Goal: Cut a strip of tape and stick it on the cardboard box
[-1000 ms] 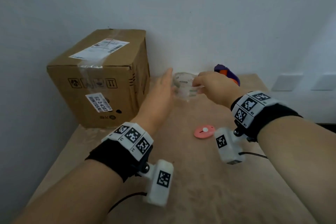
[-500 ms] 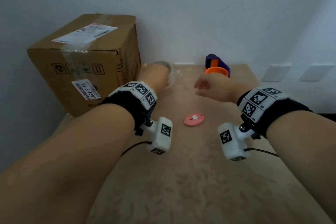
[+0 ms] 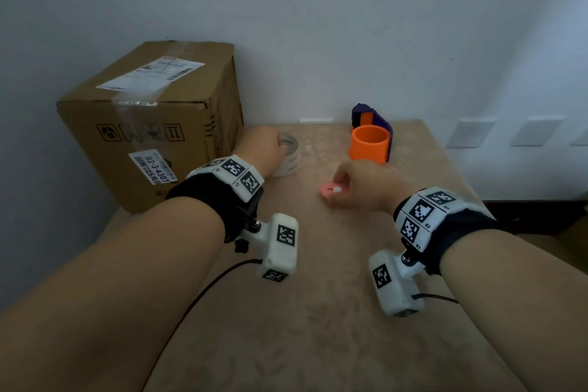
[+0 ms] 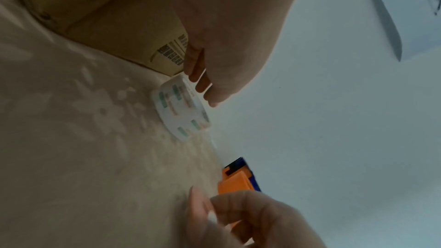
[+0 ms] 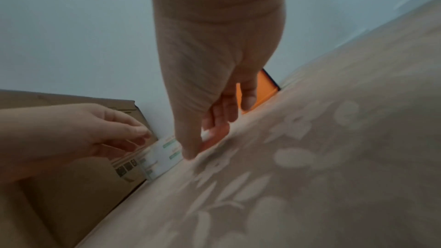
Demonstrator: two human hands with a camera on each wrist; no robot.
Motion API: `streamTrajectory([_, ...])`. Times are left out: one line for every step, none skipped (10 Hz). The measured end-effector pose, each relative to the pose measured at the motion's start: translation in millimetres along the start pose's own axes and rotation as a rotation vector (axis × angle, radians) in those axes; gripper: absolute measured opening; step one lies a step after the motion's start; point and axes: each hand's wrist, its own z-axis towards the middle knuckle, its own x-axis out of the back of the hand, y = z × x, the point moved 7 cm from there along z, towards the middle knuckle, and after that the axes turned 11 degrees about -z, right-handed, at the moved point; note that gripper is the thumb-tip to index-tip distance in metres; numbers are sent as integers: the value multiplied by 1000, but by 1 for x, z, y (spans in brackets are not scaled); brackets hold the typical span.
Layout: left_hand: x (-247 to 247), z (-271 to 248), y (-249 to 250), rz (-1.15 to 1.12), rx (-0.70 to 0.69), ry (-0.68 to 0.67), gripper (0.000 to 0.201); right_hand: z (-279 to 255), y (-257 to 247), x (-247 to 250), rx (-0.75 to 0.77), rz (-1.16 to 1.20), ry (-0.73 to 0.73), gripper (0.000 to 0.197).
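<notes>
The cardboard box (image 3: 143,124) stands at the table's back left, with labels and old clear tape on it; its side shows in the wrist views (image 4: 114,25) (image 5: 59,195). A clear tape roll (image 3: 291,157) (image 4: 181,108) (image 5: 162,156) lies flat on the table just right of the box. My left hand (image 3: 264,149) (image 4: 200,82) (image 5: 95,133) is on top of it, fingertips holding its rim. A small pink round cutter (image 3: 327,190) (image 5: 216,133) with a white button lies mid-table. My right hand (image 3: 359,184) (image 5: 214,112) pinches it between thumb and fingers.
An orange cylinder (image 3: 369,143) (image 4: 235,182) with a purple piece (image 3: 378,118) behind it stands at the back, near the wall and just beyond my right hand. The patterned table (image 3: 318,328) runs from my forearms to its near edge.
My left hand took the tape roll from mid-air down to the table beside the box. My right hand left the roll and dropped onto the pink cutter.
</notes>
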Motion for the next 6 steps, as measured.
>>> streamTrajectory([4, 2, 0, 11, 7, -19, 33, 21, 11, 8, -160, 85, 111, 41])
streamTrajectory([3, 2, 0, 77, 8, -7, 31, 38, 17, 14, -321, 97, 140, 45])
streamTrajectory([-2, 4, -2, 109, -6, 7, 30, 45, 15, 12, -406, 148, 124, 45])
streamTrajectory([-8, 9, -6, 128, -23, -21, 29, 54, 10, 5, -387, 111, 99, 44])
streamTrajectory([-11, 7, -6, 122, -21, -44, 30, 54, 8, -1, -377, 69, 21, 43])
streamTrajectory([-5, 4, -6, 89, -4, -19, 30, 50, 14, 3, -394, 75, -10, 48])
